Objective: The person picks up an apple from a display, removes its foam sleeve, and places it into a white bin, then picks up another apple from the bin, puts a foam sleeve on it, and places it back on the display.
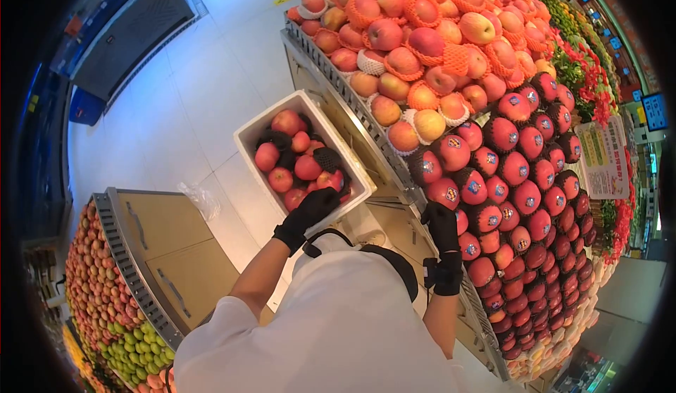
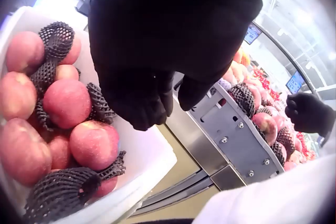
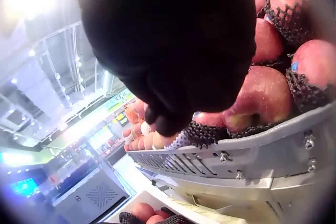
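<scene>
My black-gloved left hand (image 1: 317,208) is over the near side of a white foam box (image 2: 152,155). Its fingers hang loosely curled beside the rim in the left wrist view, with nothing visible in them. Red apples (image 2: 67,103) fill the box, mixed with black foam net sleeves (image 2: 60,192). At the edge of the fruit display is my right hand (image 1: 441,227), also black-gloved, fingers loosely bent, no fruit visible in it. Closest to it are stickered red apples (image 3: 262,98) in black nets. The palm sides of both hands are hidden.
A grey slotted rail (image 3: 273,153) edges the display. Apples in orange and white nets (image 1: 422,41) are heaped farther back. At left, another stand (image 1: 165,252) holds small reddish fruit and green fruit (image 1: 137,351). A clear plastic bag (image 1: 201,199) lies on the tiled floor.
</scene>
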Demonstrator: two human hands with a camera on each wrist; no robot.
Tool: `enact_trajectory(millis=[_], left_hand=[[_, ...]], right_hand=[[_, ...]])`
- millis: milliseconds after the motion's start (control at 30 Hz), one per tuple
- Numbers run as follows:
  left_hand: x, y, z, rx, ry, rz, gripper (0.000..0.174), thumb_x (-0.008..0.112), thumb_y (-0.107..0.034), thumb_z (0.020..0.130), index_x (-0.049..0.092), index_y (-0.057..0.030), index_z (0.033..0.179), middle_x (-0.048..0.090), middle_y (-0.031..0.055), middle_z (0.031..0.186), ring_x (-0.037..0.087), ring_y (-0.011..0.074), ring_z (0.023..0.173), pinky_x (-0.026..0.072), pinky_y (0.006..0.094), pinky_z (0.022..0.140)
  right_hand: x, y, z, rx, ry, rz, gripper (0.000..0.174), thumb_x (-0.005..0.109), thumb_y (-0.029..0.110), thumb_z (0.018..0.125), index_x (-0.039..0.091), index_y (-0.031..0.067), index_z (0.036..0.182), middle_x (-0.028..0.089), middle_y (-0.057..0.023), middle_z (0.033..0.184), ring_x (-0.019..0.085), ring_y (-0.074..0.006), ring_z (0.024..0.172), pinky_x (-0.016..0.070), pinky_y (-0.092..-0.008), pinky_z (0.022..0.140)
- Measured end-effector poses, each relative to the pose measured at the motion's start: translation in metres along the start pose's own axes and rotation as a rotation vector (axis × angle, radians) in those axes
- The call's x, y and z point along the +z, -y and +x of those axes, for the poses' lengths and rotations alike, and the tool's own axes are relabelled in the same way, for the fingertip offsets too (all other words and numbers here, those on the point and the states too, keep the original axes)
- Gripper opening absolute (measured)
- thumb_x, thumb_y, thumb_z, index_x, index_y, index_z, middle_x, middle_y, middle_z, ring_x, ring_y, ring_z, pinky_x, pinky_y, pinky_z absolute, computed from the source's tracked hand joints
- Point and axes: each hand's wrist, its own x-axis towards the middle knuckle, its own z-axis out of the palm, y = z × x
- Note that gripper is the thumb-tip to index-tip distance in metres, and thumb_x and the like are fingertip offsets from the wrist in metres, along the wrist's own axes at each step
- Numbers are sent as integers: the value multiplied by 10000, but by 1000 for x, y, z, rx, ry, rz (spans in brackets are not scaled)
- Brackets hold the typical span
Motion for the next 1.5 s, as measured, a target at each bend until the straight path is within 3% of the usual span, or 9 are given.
enact_trajectory(millis=[67, 167, 367, 533, 833, 1133, 1233, 1333, 1500], left_hand=[[-1, 14, -2, -26, -87, 30, 149, 593, -179, 930, 612, -33, 950, 628, 135, 839, 613, 245, 777, 486, 380, 712], [-8, 18, -11, -80, -215, 51, 186, 605, -172, 905, 611, -32, 1027, 642, 167, 889, 643, 301, 845, 497, 406, 742], [-51, 74, 9, -23, -483, 40, 321, 656, -137, 863, 590, -21, 1155, 658, 163, 1041, 645, 286, 970, 515, 382, 828], [-118, 27, 36, 110, -759, 105, 243, 654, -130, 851, 643, -17, 1065, 677, 144, 1011, 664, 253, 888, 522, 387, 804], [-175, 59, 105, -250, -604, -538, 478, 700, -56, 733, 583, -24, 1195, 672, 135, 920, 658, 185, 796, 515, 313, 532], [-164, 109, 143, -343, -626, 54, 900, 843, -185, 700, 363, -7, 1441, 505, 208, 1330, 630, 278, 1063, 582, 393, 724], [-151, 83, 149, -515, -825, -33, 950, 876, -265, 682, 349, 5, 1425, 515, 206, 1318, 650, 272, 981, 584, 378, 652], [-159, 31, 142, -651, -649, -402, 935, 873, -318, 687, 369, -10, 1412, 533, 203, 1287, 659, 273, 854, 573, 360, 647], [-162, 80, 160, -648, -471, -223, 875, 828, -455, 731, 413, -27, 1371, 615, 187, 1058, 557, 192, 532, 505, 375, 504]], right_hand=[[5, -22, 1, -231, 103, -141, 181, 500, 97, 923, 603, 23, 794, 591, -53, 704, 564, -131, 581, 444, -283, 546], [8, 39, 10, 506, 135, 231, 143, 541, 111, 917, 658, 28, 926, 621, -24, 750, 548, -102, 585, 453, -260, 546], [21, 18, 0, 452, 196, 271, 164, 555, 129, 940, 662, 32, 1018, 638, -14, 776, 553, -74, 606, 452, -230, 548], [23, 9, -13, 480, 190, 284, 178, 569, 164, 951, 664, 32, 1025, 640, -14, 783, 558, -73, 627, 454, -229, 564], [26, 3, -29, 486, 134, 291, 172, 586, 150, 949, 665, 27, 1038, 643, -20, 809, 573, -84, 675, 468, -245, 606], [21, -4, -43, 542, 109, 289, 173, 585, 138, 950, 659, 22, 1054, 653, -25, 825, 579, -85, 699, 479, -246, 629], [21, 0, -45, 574, 102, 296, 171, 589, 129, 944, 661, 21, 1055, 661, -26, 840, 584, -85, 705, 488, -249, 639], [22, -6, -47, 586, 72, 334, 167, 589, 130, 944, 662, 22, 1049, 662, -24, 841, 583, -85, 697, 487, -251, 634], [14, -12, -50, 616, 36, 304, 164, 597, 131, 941, 663, 25, 1048, 660, -22, 838, 582, -87, 694, 485, -250, 629]])
